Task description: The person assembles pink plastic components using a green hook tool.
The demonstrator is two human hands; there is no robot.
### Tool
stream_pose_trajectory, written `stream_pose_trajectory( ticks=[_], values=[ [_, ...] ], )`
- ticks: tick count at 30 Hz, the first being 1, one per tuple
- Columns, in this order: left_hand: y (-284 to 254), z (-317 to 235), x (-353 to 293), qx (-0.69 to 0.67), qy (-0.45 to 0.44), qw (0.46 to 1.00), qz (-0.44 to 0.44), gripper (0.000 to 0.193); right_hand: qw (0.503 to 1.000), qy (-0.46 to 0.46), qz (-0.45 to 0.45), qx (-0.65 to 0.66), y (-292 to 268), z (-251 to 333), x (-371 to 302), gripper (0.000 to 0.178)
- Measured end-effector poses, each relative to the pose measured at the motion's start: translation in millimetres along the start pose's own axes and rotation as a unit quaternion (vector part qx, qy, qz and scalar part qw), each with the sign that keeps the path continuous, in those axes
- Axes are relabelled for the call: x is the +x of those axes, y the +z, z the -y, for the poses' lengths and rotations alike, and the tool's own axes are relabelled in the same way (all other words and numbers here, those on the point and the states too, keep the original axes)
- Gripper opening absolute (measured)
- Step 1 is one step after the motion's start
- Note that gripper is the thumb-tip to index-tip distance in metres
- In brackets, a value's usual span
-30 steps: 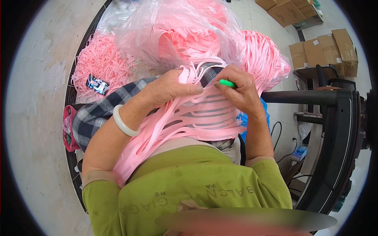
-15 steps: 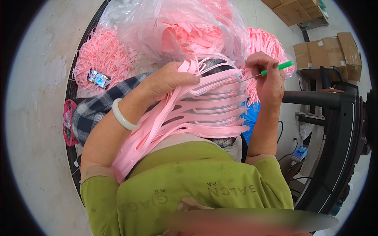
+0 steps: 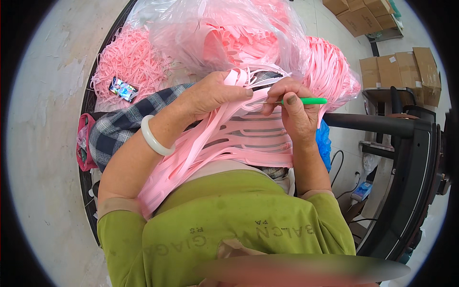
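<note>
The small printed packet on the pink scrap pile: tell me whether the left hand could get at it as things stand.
Probably yes. The packet lies uncovered atop the scrap pile, nothing in between, but the left hand is gripping the pink strips and would have to let go.

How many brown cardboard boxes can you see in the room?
7, at least, all at upper right. Four lie stacked along the top edge, and three stand side by side beyond the black machine. The picture's rim cuts that corner, so more may be hidden.

Far to your right you see stacked cardboard boxes [image 3: 399, 71]; a black machine frame [image 3: 406, 158] stands near right, and a small colourful packet [image 3: 123, 89] lies far left.
</note>
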State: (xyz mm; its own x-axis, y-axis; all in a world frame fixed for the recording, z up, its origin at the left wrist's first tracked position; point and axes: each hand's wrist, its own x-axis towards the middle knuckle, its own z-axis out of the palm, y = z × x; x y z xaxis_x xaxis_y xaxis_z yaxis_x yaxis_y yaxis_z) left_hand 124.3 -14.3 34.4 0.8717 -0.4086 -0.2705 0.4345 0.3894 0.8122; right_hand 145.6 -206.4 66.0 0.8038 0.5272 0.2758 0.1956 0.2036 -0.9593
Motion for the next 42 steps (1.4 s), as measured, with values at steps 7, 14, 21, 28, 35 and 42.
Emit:
stream_pose_trajectory(
  ticks=[7,14,21,28,35,42],
  values=[
    [0,0,2,-0.001,0.002,1.0,-0.007,0.03,1.0,-0.022,-0.009,0.005,0,2,0,0.022],
    [-1,4,3,0.015,0.013,1.0,0.002,0.028,0.999,-0.023,0.004,-0.025,4,-4,-3,0.02],
    [0,4,2,0.043,0.032,0.999,-0.01,0.025,0.975,-0.092,0.056,-0.196,3,-6,-1,0.012],
    [1,0,0,0.036,0.018,0.999,-0.025,0.034,0.99,-0.078,-0.03,-0.11,-10,10,-2,0.007],
    [2,1,1,0.066,0.026,0.997,-0.013,0.03,0.944,-0.062,-0.056,-0.32,-2,28,-5,0.004],
    [8,9,1,0.095,0.095,0.991,-0.024,0.03,0.884,-0.101,0.005,-0.456,12,1,-1,0.009]
  ],
)
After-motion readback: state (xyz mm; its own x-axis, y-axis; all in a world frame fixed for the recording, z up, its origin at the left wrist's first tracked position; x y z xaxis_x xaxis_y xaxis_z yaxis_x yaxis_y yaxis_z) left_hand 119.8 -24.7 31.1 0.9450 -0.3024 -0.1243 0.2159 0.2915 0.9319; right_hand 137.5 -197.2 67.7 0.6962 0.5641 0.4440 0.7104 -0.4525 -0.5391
